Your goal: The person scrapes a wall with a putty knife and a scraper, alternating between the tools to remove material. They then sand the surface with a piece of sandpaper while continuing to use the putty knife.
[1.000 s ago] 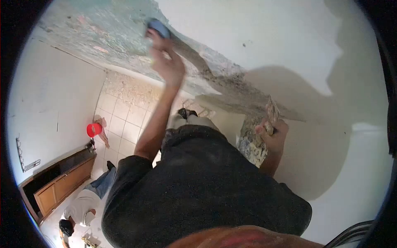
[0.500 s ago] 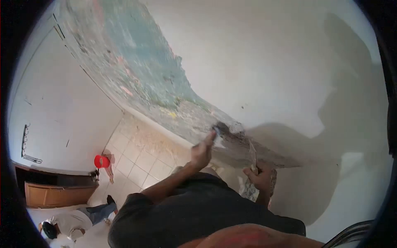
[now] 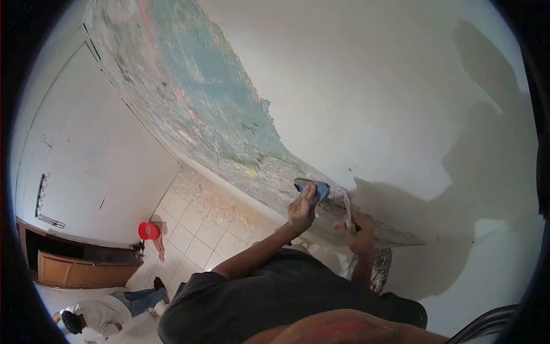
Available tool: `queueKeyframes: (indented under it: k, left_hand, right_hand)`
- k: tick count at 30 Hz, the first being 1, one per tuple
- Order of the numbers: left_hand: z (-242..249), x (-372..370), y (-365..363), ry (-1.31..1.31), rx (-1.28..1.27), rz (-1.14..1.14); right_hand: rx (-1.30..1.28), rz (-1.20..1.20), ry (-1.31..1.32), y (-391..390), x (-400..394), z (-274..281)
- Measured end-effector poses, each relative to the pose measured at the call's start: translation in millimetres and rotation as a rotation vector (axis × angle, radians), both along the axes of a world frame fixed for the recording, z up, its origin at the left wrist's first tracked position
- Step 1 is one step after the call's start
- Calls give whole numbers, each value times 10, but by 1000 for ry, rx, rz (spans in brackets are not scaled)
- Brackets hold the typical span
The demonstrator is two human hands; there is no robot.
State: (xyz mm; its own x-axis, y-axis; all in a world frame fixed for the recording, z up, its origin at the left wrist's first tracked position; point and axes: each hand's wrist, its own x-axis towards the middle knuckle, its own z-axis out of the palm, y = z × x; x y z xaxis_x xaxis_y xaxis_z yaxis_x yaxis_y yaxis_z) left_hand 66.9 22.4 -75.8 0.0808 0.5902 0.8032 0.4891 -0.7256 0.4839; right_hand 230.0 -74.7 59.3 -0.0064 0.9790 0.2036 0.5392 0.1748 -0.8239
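Left hand (image 3: 301, 212) pinched blue pad (image 3: 322, 191) at patchy wall (image 3: 212, 103); right hand (image 3: 362, 234) nearby, fingers curled round flat tool (image 3: 348, 207).

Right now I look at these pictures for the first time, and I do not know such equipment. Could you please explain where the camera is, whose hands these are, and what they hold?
There is no robot here. One camera, worn on a person's head, looks forward and down, so the wearer's dark shirt fills the lower middle. The left hand holds a small blue tool at the wall; whether it presses there, I cannot tell. The right hand grips a flat, pale tool close by. On the wall, a rough patch of blue-green and grey borders the smooth white surface. Lower left, a red bucket stands on the tiled floor, and another person is bent over.
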Motion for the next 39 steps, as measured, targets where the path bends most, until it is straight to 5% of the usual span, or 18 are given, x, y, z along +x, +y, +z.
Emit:
queueKeyframes:
  k: [4, 6, 8, 9, 11, 15, 17, 19, 24, 28, 31, 33, 37, 39]
  left_hand:
    - [-236, -322, -230, 261, -289, -312]
    - [78, -531, -204, 69, -1244, -195]
    - [31, -717, -180, 63, -1388, 58]
    - [-148, -806, -171, 162, -1051, 214]
    - [309, -969, -17, -102, -806, 350]
    - [993, -988, 429, -468, -123, 237]
    - [1136, -835, 513, -353, -36, 165]
    - [824, -569, 407, -327, -228, 110]
    - [134, -59, 25, -101, -11, -101]
    - [316, -294, -319, 346, -515, -432]
    - [398, -644, -440, 342, -893, -425]
    - [536, -821, -398, 162, -642, -282]
    - [870, -814, -214, -339, -383, -118]
    - [832, -625, -104, -324, -214, -170]
  right_hand:
    - [259, -3, 58, 270, -188, 79]
    - [316, 40, 44, 328, -217, 42]
    - [361, 79, 27, 369, -222, 0]
    - [378, 99, 20, 390, -225, -44]
    - [452, 122, 11, 432, -242, -98]
    - [658, 57, 216, 585, -318, -355]
    - [611, 57, 437, 605, -377, -334]
    - [547, 112, 552, 609, -405, -140]
    - [538, 372, 369, 654, -403, 108]
    - [531, 400, 549, 637, -506, 265]
    - [680, 146, 845, 535, -735, 312]
    - [779, 93, 884, 443, -723, 154]
    - [678, -52, 546, 195, -454, -56]
    - [705, -125, 494, 109, -356, -105]
